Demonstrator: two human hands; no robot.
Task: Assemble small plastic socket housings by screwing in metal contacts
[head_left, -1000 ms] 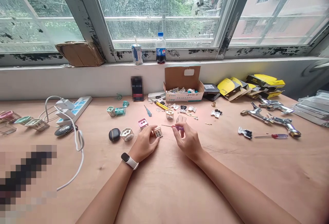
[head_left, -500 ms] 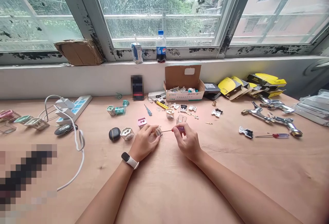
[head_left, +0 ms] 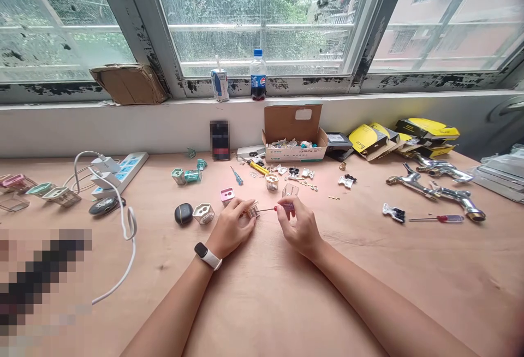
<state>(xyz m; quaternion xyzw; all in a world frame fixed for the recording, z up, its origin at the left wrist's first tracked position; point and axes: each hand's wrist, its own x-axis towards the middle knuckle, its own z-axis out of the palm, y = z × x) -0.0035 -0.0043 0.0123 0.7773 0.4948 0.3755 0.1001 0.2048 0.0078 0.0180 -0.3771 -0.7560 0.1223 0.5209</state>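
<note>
My left hand (head_left: pixel 234 225), with a white-banded watch on the wrist, rests on the table and pinches a small clear pencil sharpener (head_left: pixel 252 210) between thumb and fingers. From the right, my right hand (head_left: pixel 301 227) grips a screwdriver (head_left: pixel 268 209) by its red and purple handle. The thin shaft lies level, its tip at the sharpener's side; exact contact is too small to tell. Beside my left hand are a pink sharpener (head_left: pixel 227 196) and a cream two-hole sharpener (head_left: pixel 203 213). Just behind my right hand sits a clear hexagonal shell (head_left: pixel 290 190).
An open carton of parts (head_left: pixel 295 152) stands at the back. Left are a black round case (head_left: pixel 183 214), green sharpener pieces (head_left: pixel 193 176) and a power strip (head_left: pixel 133 167). Right lie metal faucets (head_left: pixel 417 182), another screwdriver (head_left: pixel 442 219) and a black-and-white clip (head_left: pixel 393 213).
The whole view has shifted very slightly. Both hands keep nearly the same pose, with the screwdriver still at the sharpener.
</note>
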